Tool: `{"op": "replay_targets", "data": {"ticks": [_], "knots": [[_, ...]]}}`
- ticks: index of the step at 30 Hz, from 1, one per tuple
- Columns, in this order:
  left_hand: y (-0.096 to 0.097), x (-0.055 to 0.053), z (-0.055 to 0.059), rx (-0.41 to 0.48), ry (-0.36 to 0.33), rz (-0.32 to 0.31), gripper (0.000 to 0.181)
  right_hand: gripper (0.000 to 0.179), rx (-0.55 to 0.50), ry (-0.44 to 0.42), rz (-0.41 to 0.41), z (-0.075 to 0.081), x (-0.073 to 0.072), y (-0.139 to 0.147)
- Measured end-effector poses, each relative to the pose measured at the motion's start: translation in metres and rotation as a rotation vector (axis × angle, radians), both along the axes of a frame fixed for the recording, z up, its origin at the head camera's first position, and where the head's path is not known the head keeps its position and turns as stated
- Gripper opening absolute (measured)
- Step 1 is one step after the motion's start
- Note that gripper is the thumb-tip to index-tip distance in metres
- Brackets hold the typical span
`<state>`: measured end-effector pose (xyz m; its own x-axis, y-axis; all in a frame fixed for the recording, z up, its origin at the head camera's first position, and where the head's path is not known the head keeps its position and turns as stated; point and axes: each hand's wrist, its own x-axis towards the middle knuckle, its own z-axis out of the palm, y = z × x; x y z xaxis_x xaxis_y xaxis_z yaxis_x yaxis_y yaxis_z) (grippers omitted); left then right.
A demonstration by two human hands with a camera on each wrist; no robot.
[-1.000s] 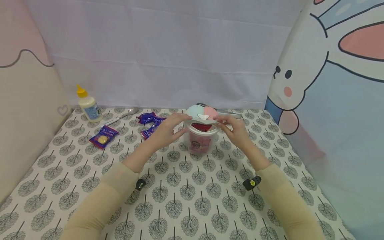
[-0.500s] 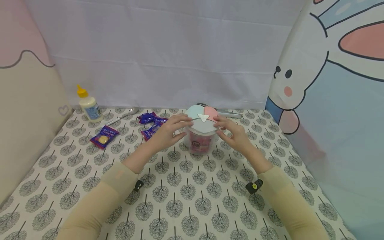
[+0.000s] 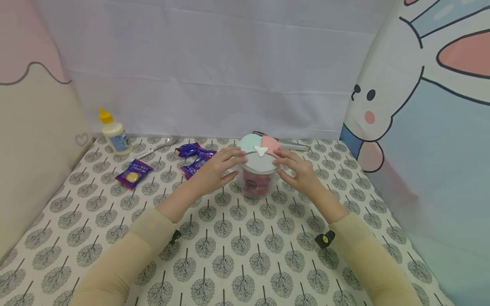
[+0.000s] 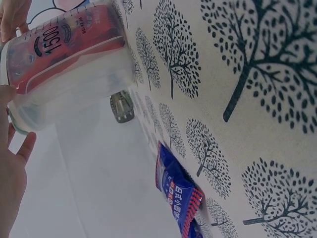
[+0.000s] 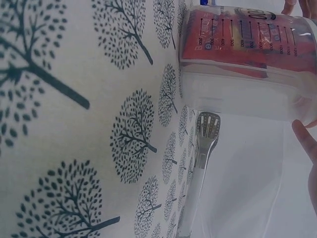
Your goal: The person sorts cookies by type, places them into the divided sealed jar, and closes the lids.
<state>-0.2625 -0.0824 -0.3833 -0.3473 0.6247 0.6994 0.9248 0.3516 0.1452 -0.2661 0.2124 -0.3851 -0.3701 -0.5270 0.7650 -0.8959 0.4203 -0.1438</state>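
Observation:
A clear measuring container (image 3: 255, 187) marked 1500 stands upright on the patterned cloth, with red packaging inside. Its round lid (image 3: 260, 161), coloured mint, pink and pale grey with a small white piece in the middle, sits on top. My left hand (image 3: 216, 170) holds the lid's left side, fingers over the top and thumb by the rim. On the right side my right hand (image 3: 300, 170) holds it in the same way. The left wrist view shows the container (image 4: 64, 54) from its side, with the left hand (image 4: 10, 168) at its rim.
Blue snack packets (image 3: 197, 157) lie left of the container, with another packet (image 3: 134, 173) farther left. A spoon (image 3: 157, 148) and a glue bottle (image 3: 116, 138) with a yellow cap are at the back left. Behind the container lies a tongs-like metal tool (image 5: 200, 163) with a slotted end.
The lid's near edge has come down onto the container, covering the opening that showed the red contents. Both hands have stayed at the lid's sides; over the last half second little has moved.

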Motion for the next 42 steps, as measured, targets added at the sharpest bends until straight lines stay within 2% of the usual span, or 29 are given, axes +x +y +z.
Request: {"op": "replay_targets", "data": {"ticks": [7, 11, 15, 20, 24, 28, 33, 36, 40, 42], "knots": [[0.0, -0.001, 0.004, -0.012, 0.005, 0.009, 0.044, 0.028, -0.012, -0.04, 0.001, 0.002, 0.004, 0.0], [-0.004, -0.006, 0.006, -0.053, -0.027, 0.049, 0.045, 0.032, -0.019, -0.093, -0.015, 0.002, 0.006, 0.001], [-0.008, -0.013, 0.007, -0.095, -0.145, 0.128, 0.054, 0.042, -0.022, -0.19, -0.063, 0.001, 0.01, -0.001], [-0.01, -0.023, 0.006, -0.139, -0.362, 0.195, 0.077, 0.06, -0.037, -0.354, -0.224, -0.001, 0.018, -0.005], [-0.009, -0.031, 0.005, -0.152, -0.499, 0.208, 0.084, 0.065, -0.065, -0.423, -0.298, -0.002, 0.025, -0.008], [-0.008, -0.036, 0.002, -0.141, -0.575, 0.189, 0.083, 0.064, -0.077, -0.465, -0.329, -0.005, 0.031, -0.013], [-0.007, -0.039, -0.004, -0.087, -0.626, 0.13, 0.079, 0.065, -0.101, -0.472, -0.333, -0.008, 0.033, -0.02], [-0.005, -0.038, -0.006, -0.049, -0.638, 0.119, 0.078, 0.066, -0.127, -0.474, -0.317, -0.008, 0.031, -0.022], [-0.003, -0.033, -0.006, -0.016, -0.64, 0.154, 0.077, 0.067, -0.154, -0.526, -0.251, -0.007, 0.023, -0.018], [-0.002, -0.028, -0.005, -0.004, -0.634, 0.186, 0.076, 0.067, -0.158, -0.575, -0.19, -0.007, 0.017, -0.013]]}}
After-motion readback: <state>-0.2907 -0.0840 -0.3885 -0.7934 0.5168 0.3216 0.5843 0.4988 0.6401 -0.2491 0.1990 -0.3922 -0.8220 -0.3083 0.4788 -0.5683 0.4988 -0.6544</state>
